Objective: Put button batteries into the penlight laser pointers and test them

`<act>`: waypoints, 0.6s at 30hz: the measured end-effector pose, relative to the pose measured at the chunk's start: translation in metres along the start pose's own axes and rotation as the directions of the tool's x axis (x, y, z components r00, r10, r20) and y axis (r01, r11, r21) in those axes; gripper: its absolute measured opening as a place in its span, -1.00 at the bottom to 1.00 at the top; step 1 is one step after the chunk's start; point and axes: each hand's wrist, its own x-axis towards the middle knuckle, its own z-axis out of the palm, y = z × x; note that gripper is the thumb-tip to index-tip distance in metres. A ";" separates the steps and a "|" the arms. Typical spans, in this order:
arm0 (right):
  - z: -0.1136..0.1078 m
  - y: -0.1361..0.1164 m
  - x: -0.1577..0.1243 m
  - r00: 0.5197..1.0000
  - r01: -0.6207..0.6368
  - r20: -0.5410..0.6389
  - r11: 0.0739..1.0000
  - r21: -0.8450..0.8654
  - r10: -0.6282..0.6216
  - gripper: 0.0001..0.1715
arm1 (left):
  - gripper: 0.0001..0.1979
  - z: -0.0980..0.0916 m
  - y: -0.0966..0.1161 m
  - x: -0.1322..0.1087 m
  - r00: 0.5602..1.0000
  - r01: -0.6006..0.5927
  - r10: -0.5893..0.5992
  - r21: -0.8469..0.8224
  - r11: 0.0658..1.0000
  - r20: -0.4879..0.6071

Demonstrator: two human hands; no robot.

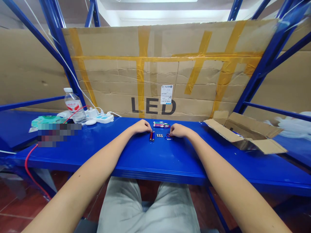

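My left hand (143,126) rests on the blue table with its fingers pinched together at the upper end of a small red metal tube (151,136). A matching blue tube (153,136) lies right beside the red one. Several small silver button cells (159,135) lie in short rows in the middle. My right hand (179,130) has thumb and fingers closed at a small red carabiner (168,135), partly hidden by the fingertips. Just below it lies a blue carabiner (168,138). Between and beyond both hands is a row of coloured metal tubes (160,125).
An open cardboard box (233,129) stands at the right. At the left are a water bottle (74,106), a white power strip (105,117), a green packet (47,121) and a red cable (30,161). A large cardboard sheet (116,84) closes off the back.
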 end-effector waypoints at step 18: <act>0.000 -0.003 -0.003 1.000 0.013 0.001 1.000 0.019 -0.013 -0.89 | -0.94 -0.002 -0.007 0.005 0.993 0.043 -0.051 -0.081 0.996 -0.103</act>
